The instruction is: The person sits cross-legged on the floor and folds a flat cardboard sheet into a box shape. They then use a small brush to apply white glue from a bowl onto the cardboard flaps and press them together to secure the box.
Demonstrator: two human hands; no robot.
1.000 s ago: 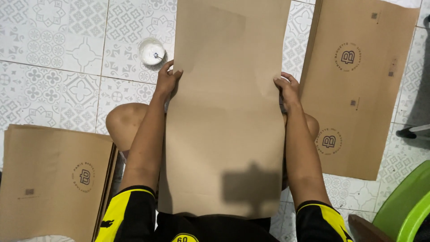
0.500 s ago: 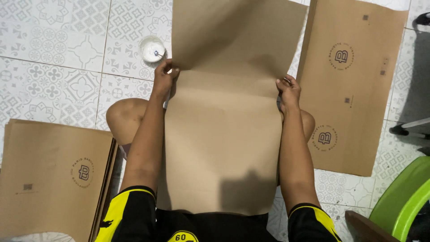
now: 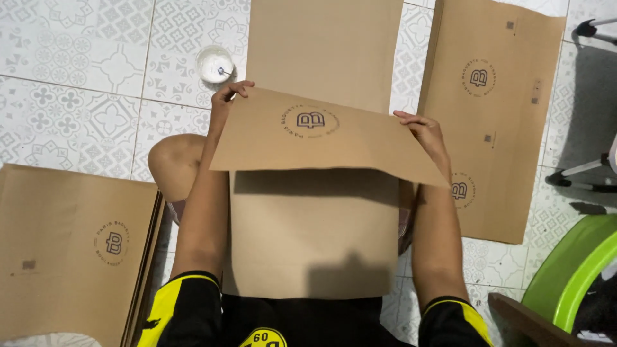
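Observation:
A long brown paper sheet (image 3: 315, 238) lies on my lap and runs out over the tiled floor. Its printed upper layer (image 3: 321, 138), with a round logo stamp, is lifted and folded back toward me. My left hand (image 3: 226, 96) pinches the left corner of that raised flap. My right hand (image 3: 421, 128) grips its right edge. Both forearms stretch forward along the sheet's sides. My bent knee (image 3: 172, 164) shows at the left.
A stack of brown paper bags (image 3: 71, 250) lies at the left. Another flat bag (image 3: 495, 115) lies at the right. A small white cup (image 3: 215, 63) stands on the patterned floor tiles. A green plastic rim (image 3: 572, 270) and chair legs (image 3: 588, 168) are at the right.
Both hands have lifted the sheet's top layer and folded it back toward me, exposing the printed logo side. One second ago the sheet lay flat under my hands.

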